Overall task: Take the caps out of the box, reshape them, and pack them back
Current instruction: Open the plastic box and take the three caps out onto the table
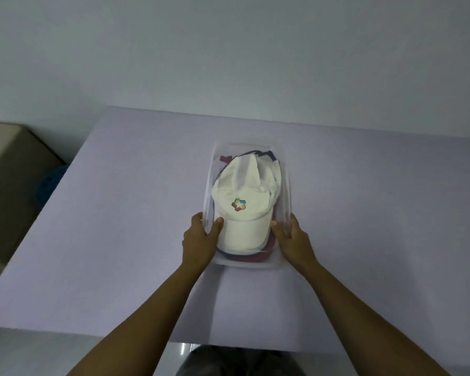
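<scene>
A clear plastic box (pixel 286 185) stands in the middle of the pale table (pixel 120 226). A white cap (pixel 242 207) with a coloured logo lies on top inside it, brim toward me. Under it show the edges of a dark cap (pixel 266 154) and a red cap (pixel 251 258). My left hand (pixel 200 240) grips the box's near left wall, thumb inside by the white brim. Over on the other side, my right hand (pixel 292 240) holds the near right wall the same way.
A beige cardboard box (pixel 8 172) stands off the table's left edge, with something blue (pixel 48 183) beside it. A plain wall rises behind the table. The table's near edge runs just below my forearms.
</scene>
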